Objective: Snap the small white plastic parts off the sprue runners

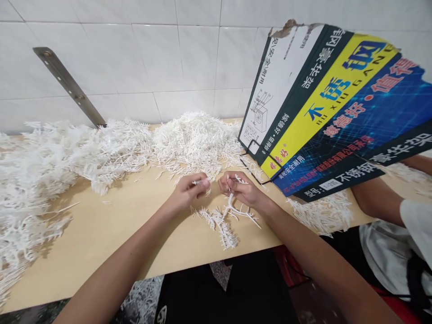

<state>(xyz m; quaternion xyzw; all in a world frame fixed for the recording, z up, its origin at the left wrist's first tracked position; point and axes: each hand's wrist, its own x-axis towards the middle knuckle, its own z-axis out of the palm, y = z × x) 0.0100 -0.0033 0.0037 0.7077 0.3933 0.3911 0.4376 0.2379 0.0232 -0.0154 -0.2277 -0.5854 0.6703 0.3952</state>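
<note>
My right hand (pixel 241 186) is closed around a white branching plastic sprig (pixel 227 211), whose forked twigs hang below the fingers over the table. Beside it on the left, my left hand (pixel 192 188) is pinched shut, thumb against fingers. A small pale bit shows at its fingers, too small to name. The two hands are close together but apart. Behind them a heap of loose white sprig pieces (pixel 195 139) lies against the wall.
More white branching pieces (pixel 30 180) cover the table's left side. A printed cardboard sheet (pixel 324 112) stands at the right, with black wire at its lower corner. Beyond it are another person's arm (pixel 378 202) and more white pieces (pixel 324 211). A metal bracket (pixel 69 85) is fixed to the tiled wall.
</note>
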